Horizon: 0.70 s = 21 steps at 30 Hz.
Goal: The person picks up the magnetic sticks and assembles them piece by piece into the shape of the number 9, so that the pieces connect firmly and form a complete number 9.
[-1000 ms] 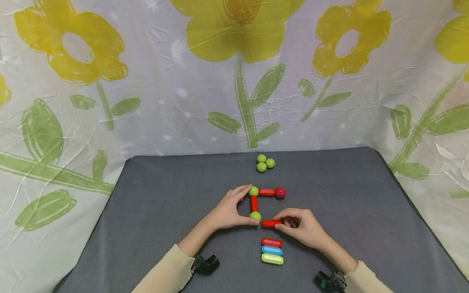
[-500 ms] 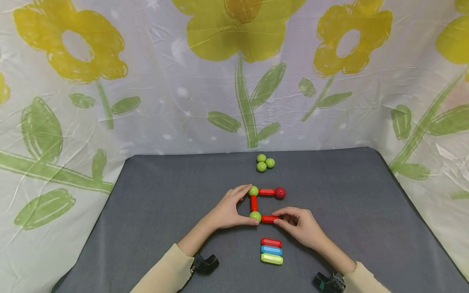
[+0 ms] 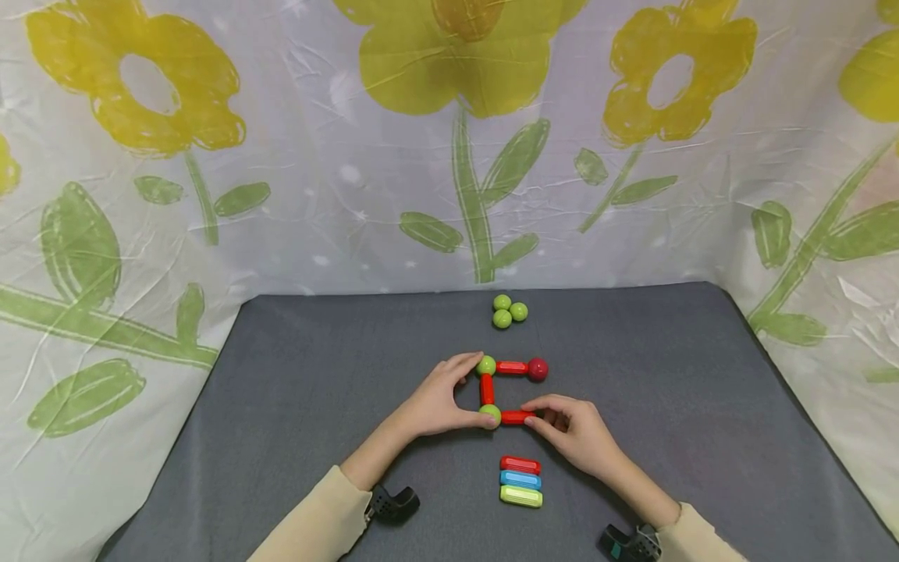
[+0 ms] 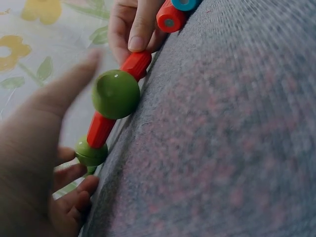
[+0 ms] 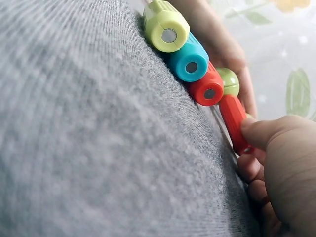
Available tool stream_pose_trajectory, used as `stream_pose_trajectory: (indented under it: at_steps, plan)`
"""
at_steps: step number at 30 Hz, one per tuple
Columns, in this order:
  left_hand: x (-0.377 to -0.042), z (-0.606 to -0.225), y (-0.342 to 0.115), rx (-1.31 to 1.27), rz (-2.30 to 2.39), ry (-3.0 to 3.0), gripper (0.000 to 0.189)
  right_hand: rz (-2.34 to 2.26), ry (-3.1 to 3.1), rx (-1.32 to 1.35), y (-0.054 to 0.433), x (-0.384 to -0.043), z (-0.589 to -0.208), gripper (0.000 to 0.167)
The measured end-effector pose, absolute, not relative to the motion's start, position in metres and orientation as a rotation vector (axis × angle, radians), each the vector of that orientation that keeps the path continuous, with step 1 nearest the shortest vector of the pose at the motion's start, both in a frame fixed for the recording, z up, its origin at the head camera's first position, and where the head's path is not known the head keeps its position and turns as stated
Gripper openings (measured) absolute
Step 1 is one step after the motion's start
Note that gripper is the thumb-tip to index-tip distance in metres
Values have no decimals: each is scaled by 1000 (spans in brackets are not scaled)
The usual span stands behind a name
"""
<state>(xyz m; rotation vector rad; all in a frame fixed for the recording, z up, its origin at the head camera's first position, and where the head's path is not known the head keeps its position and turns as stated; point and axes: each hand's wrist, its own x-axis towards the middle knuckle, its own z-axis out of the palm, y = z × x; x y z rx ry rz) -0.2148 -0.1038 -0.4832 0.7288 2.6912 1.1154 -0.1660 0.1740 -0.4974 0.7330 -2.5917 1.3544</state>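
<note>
- Left hand [image 3: 438, 406], mine to log from afar: arched about the left side of the joined figure, fingertips at the far green ball [image 3: 486, 365], thumb at the near green ball [image 3: 491, 412].
- Right hand [image 3: 579, 437], well apart from the left wrist: thumb and fingers pinch the right end of the held red rod [image 3: 513, 417], whose other end meets the near green ball.
- Joined figure, mid-counter [image 3: 337, 351]: the linking red rod [image 3: 487, 389] between both balls; the far red rod [image 3: 511, 368] running right to a dark red ball [image 3: 538, 369].
- Spare rods, side by side nearer me: red one [image 3: 520, 465], blue one [image 3: 520, 479], yellow-green one [image 3: 521, 496]; I see metal discs at their ends.
- Loose green balls [image 3: 502, 318], three, clustered near the counter's back edge.
- Flowered cloth [image 3: 316, 156], behind.
</note>
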Motion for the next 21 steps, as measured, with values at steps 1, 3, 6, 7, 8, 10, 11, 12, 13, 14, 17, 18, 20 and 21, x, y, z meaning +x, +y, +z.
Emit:
stream_pose_trajectory:
  at_steps: [1, 3, 6, 7, 8, 10, 11, 12, 13, 14, 17, 18, 20, 21]
  plan:
    - [-215, -482, -103, 708, 1117, 2708, 102, 1354, -2590, 741, 174, -166, -498, 21]
    - [-217, -478, -100, 660, 1134, 2749, 92, 1352, -2587, 757, 174, -167, -498, 20]
    - [-222, -473, -94, 600, 1153, 2827, 77, 1343, -2582, 772, 174, -168, -499, 20]
    - [-224, -471, -90, 586, 1159, 2849, 72, 1340, -2581, 770, 174, -168, -499, 20]
    - [-227, -469, -86, 582, 1172, 2861, 68, 1338, -2579, 767, 175, -168, -499, 21]
    - [-233, -467, -77, 593, 1179, 2880, 62, 1338, -2574, 766, 176, -169, -499, 21]
    - [-236, -466, -73, 608, 1177, 2881, 60, 1343, -2570, 768, 176, -169, -500, 20]
    - [-239, -465, -68, 624, 1172, 2874, 58, 1344, -2566, 773, 176, -169, -500, 20]
    - [-242, -465, -64, 647, 1162, 2865, 56, 1349, -2562, 778, 176, -169, -501, 19]
    - [-246, -465, -60, 667, 1154, 2847, 54, 1351, -2558, 786, 175, -170, -501, 19]
    - [-255, -469, -49, 725, 1109, 2797, 47, 1359, -2540, 805, 175, -170, -503, 18]
    - [-259, -471, -45, 739, 1097, 2783, 45, 1356, -2537, 807, 175, -169, -503, 17]
    - [-264, -475, -40, 760, 1095, 2761, 40, 1357, -2529, 808, 175, -169, -503, 17]
    - [-266, -478, -38, 770, 1098, 2759, 38, 1358, -2530, 807, 175, -169, -503, 17]
